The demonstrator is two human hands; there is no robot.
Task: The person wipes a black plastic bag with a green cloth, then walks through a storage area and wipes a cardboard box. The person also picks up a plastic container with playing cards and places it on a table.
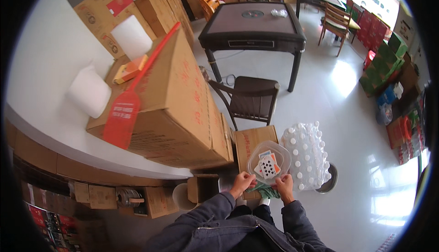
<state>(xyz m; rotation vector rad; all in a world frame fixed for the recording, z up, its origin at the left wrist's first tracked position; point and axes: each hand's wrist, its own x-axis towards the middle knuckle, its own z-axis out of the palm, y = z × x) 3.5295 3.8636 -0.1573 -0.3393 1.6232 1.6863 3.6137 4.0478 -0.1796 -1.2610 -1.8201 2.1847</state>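
A clear plastic tub (286,153) with several playing cards (268,166) in it sits on a cardboard box (249,140) in front of me. One card showing black spades lies face up on top. At the tub's near left side is my left hand (243,182), its fingers curled in a pinch. My right hand (284,186) is pinched too, close to the tub's near right rim. What either hand holds, if anything, is too small to make out. A green cloth (264,189) lies just below the tub, between my hands.
A shrink-wrapped pack of white-capped bottles (305,156) stands right of the tub. Tall cartons (183,110) on the left carry a red fly swatter (123,112) and white rolls (131,34). Ahead are a dark chair (254,98) and a square table (251,18).
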